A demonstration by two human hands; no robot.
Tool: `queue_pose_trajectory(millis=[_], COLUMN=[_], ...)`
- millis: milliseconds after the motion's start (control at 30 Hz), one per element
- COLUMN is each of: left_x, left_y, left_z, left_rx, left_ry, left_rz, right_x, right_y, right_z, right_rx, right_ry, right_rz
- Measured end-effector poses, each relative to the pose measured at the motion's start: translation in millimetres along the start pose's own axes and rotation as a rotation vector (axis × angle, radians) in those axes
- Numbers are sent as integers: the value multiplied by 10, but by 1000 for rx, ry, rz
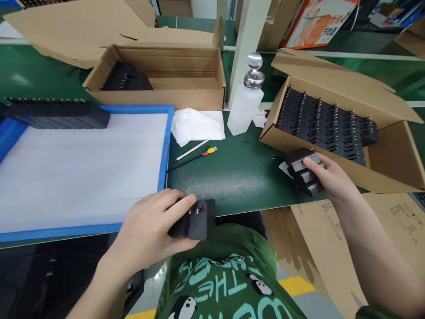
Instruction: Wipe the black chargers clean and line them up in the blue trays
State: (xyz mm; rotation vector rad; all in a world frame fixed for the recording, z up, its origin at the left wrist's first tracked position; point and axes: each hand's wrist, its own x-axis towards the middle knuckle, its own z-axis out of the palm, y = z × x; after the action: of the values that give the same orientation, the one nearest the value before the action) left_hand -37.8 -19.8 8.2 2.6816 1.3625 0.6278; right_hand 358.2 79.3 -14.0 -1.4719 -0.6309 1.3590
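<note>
My left hand (149, 230) has its fingers clamped on one black adapter (194, 219) at the near edge of the green bench (232, 177). My right hand (332, 179) grips a small stack of adapters (302, 170) just in front of the tilted carton (392, 155), which holds rows of black adapters. The far carton (159, 95) has a few black adapters in its left corner. A row of adapters (55, 114) lies at the far edge of the blue tray (164, 150)
</note>
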Motion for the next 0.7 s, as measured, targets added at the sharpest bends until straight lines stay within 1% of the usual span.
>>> queue_pose_trajectory(millis=[67, 100, 167, 233, 300, 400, 433, 467, 567, 633, 700], left_x=[97, 134, 189, 218, 227, 233, 238, 245, 249, 204, 106], left_y=[23, 33, 46, 45, 33, 34, 46, 64, 123, 124, 68], left_z=[56, 85, 144, 208, 277, 386, 420, 448, 464, 400, 296], left_rx=[106, 138, 182, 214, 242, 265, 263, 256, 189, 83, -58], left_ry=[-56, -77, -106, -121, -123, -106, -101, -99, -96, -89, -59], left_rz=[31, 34, 28, 24, 4, -34, -40, -45, -69, -79, -110], right_x=[-164, -279, -528, -735, -846, -837, -809, -780, -722, -720, -730], right_y=[-35, -27, 46, 191, 387, 672, 734, 771, 731, 627, 528], right_z=[65, 130, 308, 515, 700, 874, 905, 926, 927, 861, 735], right_rx=[-227, -377, -701, -965, -1125, -1279, -1305, -1323, -1332, -1257, -1122], right_ry=[-16, -52, -172, -310, -405, -458, -457, -463, -528, -579, -552], right_rz=[-111, -197, -433, -683, -902, -1184, -1235, -1256, -1213, -1206, -1204])
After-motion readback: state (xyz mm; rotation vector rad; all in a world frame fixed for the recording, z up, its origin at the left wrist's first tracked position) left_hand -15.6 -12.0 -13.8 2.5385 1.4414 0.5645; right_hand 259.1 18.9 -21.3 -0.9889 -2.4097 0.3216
